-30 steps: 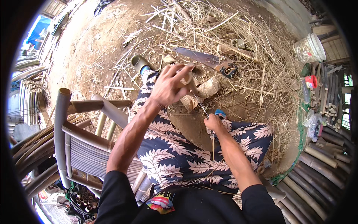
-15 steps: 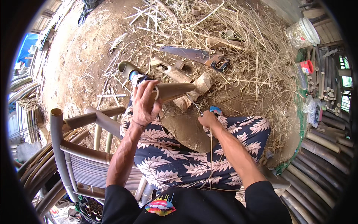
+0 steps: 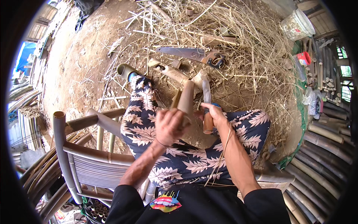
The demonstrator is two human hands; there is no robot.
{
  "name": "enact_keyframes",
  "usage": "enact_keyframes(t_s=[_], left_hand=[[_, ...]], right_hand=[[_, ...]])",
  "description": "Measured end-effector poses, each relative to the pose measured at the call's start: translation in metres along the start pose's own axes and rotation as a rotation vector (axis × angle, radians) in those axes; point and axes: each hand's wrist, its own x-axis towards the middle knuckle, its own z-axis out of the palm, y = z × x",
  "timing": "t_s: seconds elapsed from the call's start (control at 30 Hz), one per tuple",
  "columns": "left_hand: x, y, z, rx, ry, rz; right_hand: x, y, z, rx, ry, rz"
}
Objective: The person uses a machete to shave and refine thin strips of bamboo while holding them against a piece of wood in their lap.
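My left hand (image 3: 172, 125), blurred a little by motion, is closed around the near end of a brown bamboo tube (image 3: 187, 96). The tube points away from me, its far end at a pale wooden block (image 3: 199, 79) on the ground. Just to its right, my right hand (image 3: 214, 113) grips a broad-bladed knife (image 3: 206, 89) with a wooden handle. Its blade points away, beside the tube. A thin bamboo strip (image 3: 225, 147) lies along my right forearm. Left of the block rests a split piece of bamboo (image 3: 172, 73).
A handsaw (image 3: 192, 54) lies on the ground beyond the block, among shavings (image 3: 246, 44). A bamboo chair (image 3: 99, 156) stands at my left. Bamboo poles (image 3: 324, 160) are stacked at the right, with a white bucket (image 3: 297, 27) and a red container (image 3: 304, 58) farther back.
The bamboo tube has swung from pointing right to pointing away from me. My left hand has moved right and nearer; the knife has turned upright in view, its blade pointing away.
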Motion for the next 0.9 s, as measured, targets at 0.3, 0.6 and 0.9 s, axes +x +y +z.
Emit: enact_keyframes(t_s=[0.3, 0.6, 0.9], left_hand=[[-0.029, 0.032, -0.008, 0.084, -0.222, 0.129], [0.123, -0.099, -0.015, 0.143, 0.16, -0.433], [0.266, -0.045, -0.108, -1.08, -0.015, -0.404]], right_hand=[[0.015, 0.034, -0.002, 0.097, 0.053, -0.15], [-0.041, 0.023, -0.01, -0.181, 0.262, -0.882], [-0.132, 0.011, 0.02, -0.435, -0.037, -1.237]])
